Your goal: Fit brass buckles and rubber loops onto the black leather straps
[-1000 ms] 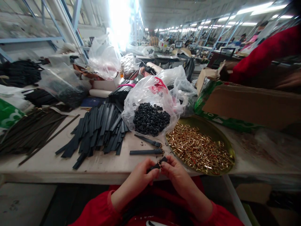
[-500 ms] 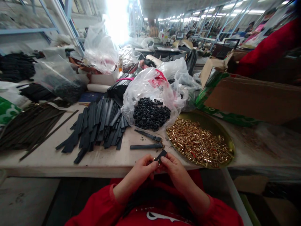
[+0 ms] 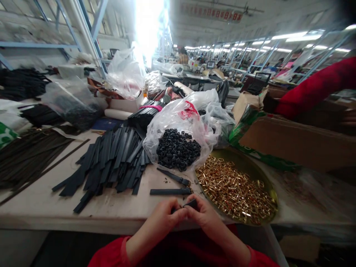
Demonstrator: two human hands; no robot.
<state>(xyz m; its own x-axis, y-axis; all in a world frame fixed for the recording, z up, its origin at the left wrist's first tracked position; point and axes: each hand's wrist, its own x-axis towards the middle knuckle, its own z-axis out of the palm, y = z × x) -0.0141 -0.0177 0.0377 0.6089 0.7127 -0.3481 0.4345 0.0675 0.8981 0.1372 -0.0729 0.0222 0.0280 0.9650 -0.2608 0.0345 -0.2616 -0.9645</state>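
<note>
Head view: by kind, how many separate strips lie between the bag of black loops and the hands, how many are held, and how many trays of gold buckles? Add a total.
Dark strips lying apart (upper strip, lower strip): 2
Held strip, partly hidden by left hand and right hand: 1
Tray of gold buckles: 1
Total: 4

Left grip [image 3: 167, 214] and right grip [image 3: 205, 214] holding black strip [image 3: 192, 203], gold buckles [image 3: 233, 189] in tray [image 3: 257, 165], black loops [image 3: 178, 150] in bag [image 3: 170, 115]
</note>
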